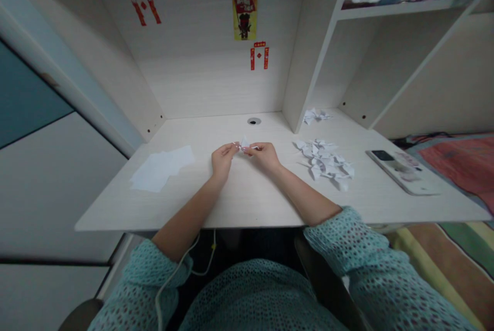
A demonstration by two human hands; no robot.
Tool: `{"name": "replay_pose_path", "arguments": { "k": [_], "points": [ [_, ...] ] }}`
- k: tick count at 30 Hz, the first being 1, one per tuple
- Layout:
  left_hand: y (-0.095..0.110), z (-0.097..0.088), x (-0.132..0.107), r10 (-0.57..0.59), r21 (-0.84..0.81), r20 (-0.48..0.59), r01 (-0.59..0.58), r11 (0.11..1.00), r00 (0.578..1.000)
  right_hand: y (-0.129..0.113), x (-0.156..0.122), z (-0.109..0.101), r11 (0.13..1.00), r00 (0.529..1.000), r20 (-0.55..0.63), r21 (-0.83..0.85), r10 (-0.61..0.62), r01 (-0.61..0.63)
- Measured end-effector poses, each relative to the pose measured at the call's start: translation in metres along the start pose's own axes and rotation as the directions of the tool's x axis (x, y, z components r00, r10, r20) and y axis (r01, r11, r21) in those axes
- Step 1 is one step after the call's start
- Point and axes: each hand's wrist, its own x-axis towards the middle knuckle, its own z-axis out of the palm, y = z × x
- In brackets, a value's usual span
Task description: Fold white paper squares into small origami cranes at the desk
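My left hand [223, 159] and my right hand [266, 154] meet over the middle of the white desk, fingers closed on one small piece of white paper [244, 142]. The piece looks folded or twisted between the fingertips, and a pointed bit of it sticks up. Fingers cover much of it, so its exact shape cannot be made out. To the left lie flat white paper sheets [162, 166], spread over one another. On the right is a heap of small folded paper pieces [324, 161].
More folded pieces [316, 115] lie behind the shelf divider [309, 63]. A phone [399, 171] rests near the right end of the desk [247, 202]. At the back is a round cable hole [253, 121]. A pale cable [173, 274] hangs by my left arm.
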Motion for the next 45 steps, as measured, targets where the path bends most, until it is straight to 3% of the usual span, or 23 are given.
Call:
{"name": "replay_pose_path", "arguments": {
  "k": [7, 14, 31, 45],
  "points": [
    [-0.003, 0.002, 0.002, 0.120, -0.051, -0.026, -0.121, 0.991, 0.992, 0.006, 0.001, 0.001, 0.997, 1.000, 0.023, -0.078, -0.003, 0.005],
    [0.003, 0.003, -0.003, 0.022, -0.060, -0.087, -0.028, 0.998, 0.996, 0.003, 0.000, 0.004, 0.998, 1.000, 0.002, -0.062, -0.014, 0.014],
    [0.005, 0.006, -0.006, 0.011, -0.071, -0.084, -0.017, 0.997, 0.996, 0.002, 0.000, 0.004, 0.999, 0.999, 0.038, 0.022, -0.036, 0.035],
    [0.001, 0.004, -0.002, -0.004, -0.046, -0.089, 0.000, 0.999, 0.996, -0.007, -0.002, 0.003, 0.999, 0.999, 0.039, -0.031, -0.033, 0.035]
  ]
}}
